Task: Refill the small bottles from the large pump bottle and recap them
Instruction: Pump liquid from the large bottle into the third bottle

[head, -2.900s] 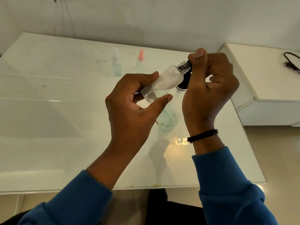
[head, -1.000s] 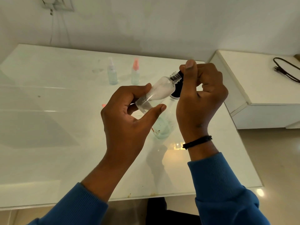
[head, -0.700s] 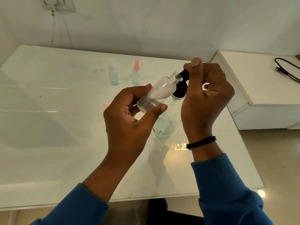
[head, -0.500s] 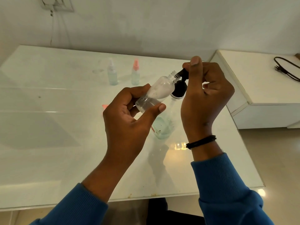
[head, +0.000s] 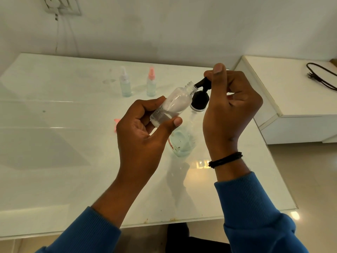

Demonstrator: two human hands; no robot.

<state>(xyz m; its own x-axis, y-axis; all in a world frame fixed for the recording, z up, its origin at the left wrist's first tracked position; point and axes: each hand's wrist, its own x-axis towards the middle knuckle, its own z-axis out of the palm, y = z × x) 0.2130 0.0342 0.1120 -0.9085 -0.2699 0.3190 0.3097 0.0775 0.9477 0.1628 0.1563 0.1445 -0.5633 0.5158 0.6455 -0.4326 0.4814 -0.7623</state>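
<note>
My left hand (head: 144, 136) grips a small clear uncapped bottle (head: 173, 105), tilted with its threaded neck up and to the right. The neck meets the black nozzle of the large pump bottle (head: 184, 141), a clear bottle with pale green liquid standing on the table. My right hand (head: 229, 108) is curled over the black pump head (head: 200, 99), thumb on top. Two capped small bottles stand further back: one with a white cap (head: 125, 83), one with a pink cap (head: 151, 82).
The white glass-topped table (head: 54, 161) runs to a front edge near my arms. A pink cap (head: 116, 123) lies left of my left hand. A white cabinet (head: 291, 99) with a black cable (head: 321, 75) stands at the right. A wall socket (head: 62, 6) is up left.
The pump head has risen under my right thumb and the nozzle now shows clear of the small bottle's neck. My left hand has kept the bottle tilted in place.
</note>
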